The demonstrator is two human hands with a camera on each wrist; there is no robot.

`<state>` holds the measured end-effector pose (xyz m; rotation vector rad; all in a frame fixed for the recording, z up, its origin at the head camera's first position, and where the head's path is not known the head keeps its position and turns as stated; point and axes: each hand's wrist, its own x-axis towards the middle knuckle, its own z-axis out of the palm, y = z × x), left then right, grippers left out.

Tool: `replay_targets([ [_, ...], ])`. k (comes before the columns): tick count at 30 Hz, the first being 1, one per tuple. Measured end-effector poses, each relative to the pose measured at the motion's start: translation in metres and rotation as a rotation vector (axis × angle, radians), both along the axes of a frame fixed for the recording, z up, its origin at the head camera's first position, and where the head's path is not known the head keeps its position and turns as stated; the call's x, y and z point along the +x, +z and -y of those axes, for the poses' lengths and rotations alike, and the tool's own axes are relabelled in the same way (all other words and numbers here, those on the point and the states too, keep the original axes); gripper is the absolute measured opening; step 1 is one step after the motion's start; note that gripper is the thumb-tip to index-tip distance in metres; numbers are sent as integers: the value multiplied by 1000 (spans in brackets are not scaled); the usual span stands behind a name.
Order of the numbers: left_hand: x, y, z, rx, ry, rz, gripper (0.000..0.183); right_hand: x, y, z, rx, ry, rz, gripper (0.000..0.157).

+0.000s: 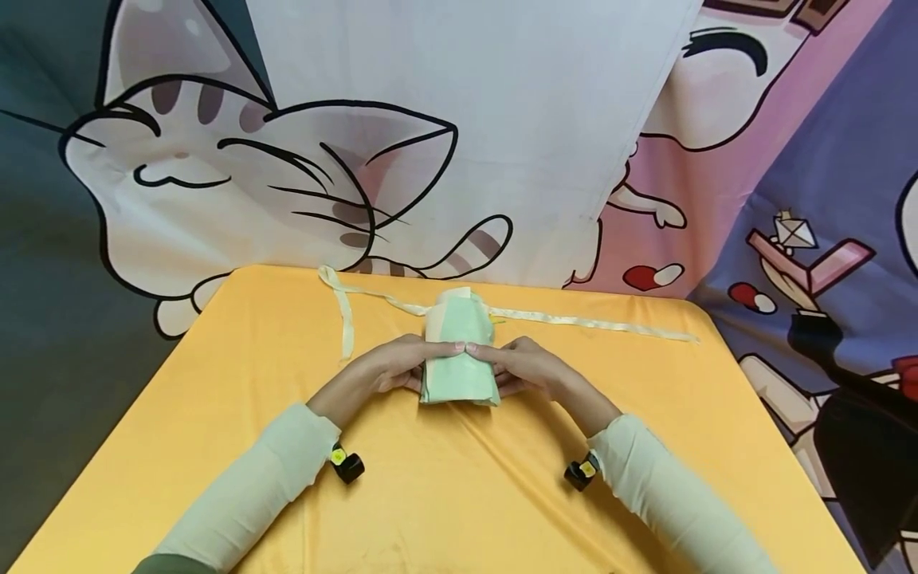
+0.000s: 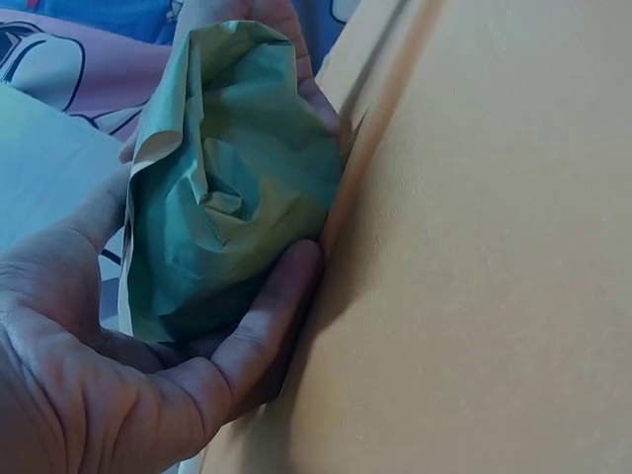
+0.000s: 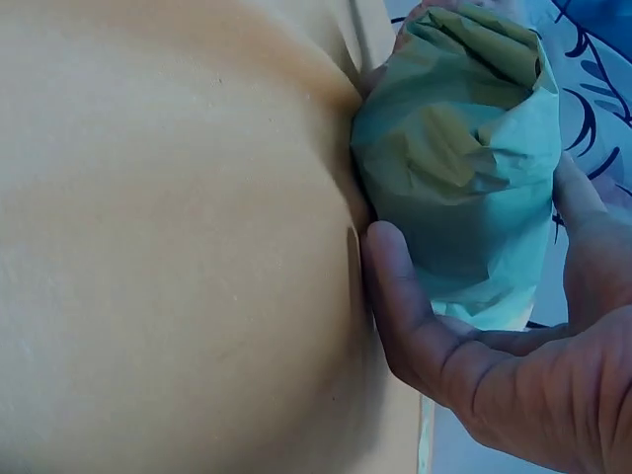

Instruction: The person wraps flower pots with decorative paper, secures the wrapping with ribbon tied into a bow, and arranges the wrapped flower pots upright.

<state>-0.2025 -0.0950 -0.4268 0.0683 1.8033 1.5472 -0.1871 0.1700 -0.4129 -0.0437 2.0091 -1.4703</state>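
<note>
A bundle wrapped in pale green paper [image 1: 462,379] lies in the middle of the table, its folded, crumpled end facing me. My left hand [image 1: 396,363] grips its left side and my right hand [image 1: 529,367] its right side. Both thumbs lie across the top, tips almost meeting, while the other fingers curl around the sides toward the underside. The left wrist view shows the tucked end of the wrapper [image 2: 252,168] between both hands. From the right wrist, gathered folds of the wrapper [image 3: 464,178] show at the end. Whatever is inside is hidden by the paper.
Behind the bundle a cream ribbon [image 1: 595,322] stretches across the table's far side, its left end bent toward me. A yellow cloth [image 1: 430,494] with some creases covers the table. Printed cartoon curtains [image 1: 502,159] hang close behind the far edge.
</note>
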Motion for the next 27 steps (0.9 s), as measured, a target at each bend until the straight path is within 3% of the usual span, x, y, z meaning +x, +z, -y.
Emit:
replay_targets([
  [9, 14, 5, -2, 63, -7, -86, 61, 11, -6, 2, -52, -45, -24, 52],
  [17, 31, 8, -3, 113, 4, -194, 71, 22, -8, 0, -130, -16, -58, 79],
  [21, 34, 8, -3, 104, 8, -212, 78, 27, -7, 2, -139, -17, -93, 79],
  [24, 32, 10, -1, 108, -48, -197, 80, 30, -6, 5, -127, -22, -118, 76],
  [27, 22, 16, 8, 66, -163, -165, 85, 32, -7, 9, -108, -28, -125, 75],
])
